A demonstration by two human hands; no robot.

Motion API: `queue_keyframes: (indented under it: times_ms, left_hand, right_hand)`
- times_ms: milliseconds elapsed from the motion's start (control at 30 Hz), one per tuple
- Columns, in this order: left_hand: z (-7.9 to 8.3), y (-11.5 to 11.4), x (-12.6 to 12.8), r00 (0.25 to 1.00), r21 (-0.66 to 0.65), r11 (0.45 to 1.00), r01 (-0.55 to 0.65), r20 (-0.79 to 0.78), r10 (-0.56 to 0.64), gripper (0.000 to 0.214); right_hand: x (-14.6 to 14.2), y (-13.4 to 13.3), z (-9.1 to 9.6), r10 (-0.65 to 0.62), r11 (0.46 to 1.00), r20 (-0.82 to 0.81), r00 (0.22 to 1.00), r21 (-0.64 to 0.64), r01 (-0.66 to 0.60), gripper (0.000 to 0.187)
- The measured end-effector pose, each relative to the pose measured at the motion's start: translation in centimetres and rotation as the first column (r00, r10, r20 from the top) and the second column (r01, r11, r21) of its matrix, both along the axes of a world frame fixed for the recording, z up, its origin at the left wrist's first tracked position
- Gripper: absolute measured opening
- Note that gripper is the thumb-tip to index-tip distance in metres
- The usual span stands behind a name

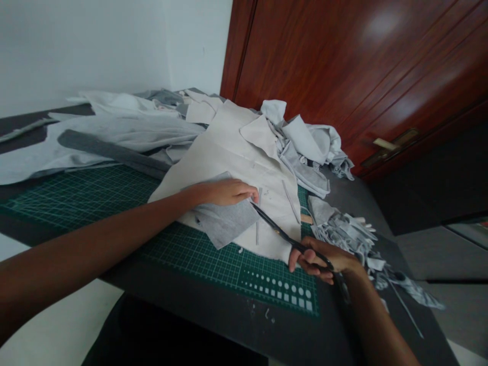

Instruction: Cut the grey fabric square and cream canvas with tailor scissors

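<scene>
Black-handled scissors (280,231) are in my right hand (316,259), with fingers through and around the handles. Their blades point up and left, with the tips at the corner of a small grey fabric piece (224,223). My left hand (229,192) rests over that piece, its fingertips pinched at the edge close to the blade tips. Beneath lies a large cream fabric piece (232,145) with thin grey strips or marks on it. I cannot tell whether the blades are cutting through the grey piece.
A green cutting mat (224,264) covers part of the dark table (183,300). Grey garments (125,127) lie at the left, with more bundled fabric (308,147) at the back right. Fabric scraps (346,234) are heaped on the right. A wooden door (343,61) stands behind.
</scene>
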State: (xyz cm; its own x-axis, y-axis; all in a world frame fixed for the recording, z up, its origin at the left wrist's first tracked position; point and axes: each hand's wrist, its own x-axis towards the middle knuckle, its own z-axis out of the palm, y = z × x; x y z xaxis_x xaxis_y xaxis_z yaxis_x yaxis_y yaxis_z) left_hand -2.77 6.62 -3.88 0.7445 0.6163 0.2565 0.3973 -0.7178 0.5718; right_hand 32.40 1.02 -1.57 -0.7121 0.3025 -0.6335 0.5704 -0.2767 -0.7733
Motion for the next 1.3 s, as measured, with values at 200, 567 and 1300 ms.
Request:
queue_keyframes:
  times_ms: [200, 567, 1300]
  left_hand:
    - [-0.2, 0.2, 0.0, 1.000, 0.025, 1.000, -0.002, -0.016, 0.003, 0.032]
    - [-0.5, 0.4, 0.1, 1.000, -0.011, 1.000, 0.003, 0.013, -0.003, 0.034]
    - [-0.5, 0.3, 0.3, 1.000, 0.030, 0.999, -0.019, 0.012, 0.019, 0.031]
  right_hand:
    - [-0.4, 0.1, -0.1, 0.012, 1.000, -0.020, 1.000, -0.004, -0.012, 0.069]
    - [-0.7, 0.0, 0.0, -0.002, 1.000, -0.055, 0.999, 0.013, 0.003, 0.075]
    - [-0.8, -0.1, 0.3, 0.016, 0.997, -0.071, 0.997, 0.076, -0.011, 0.062]
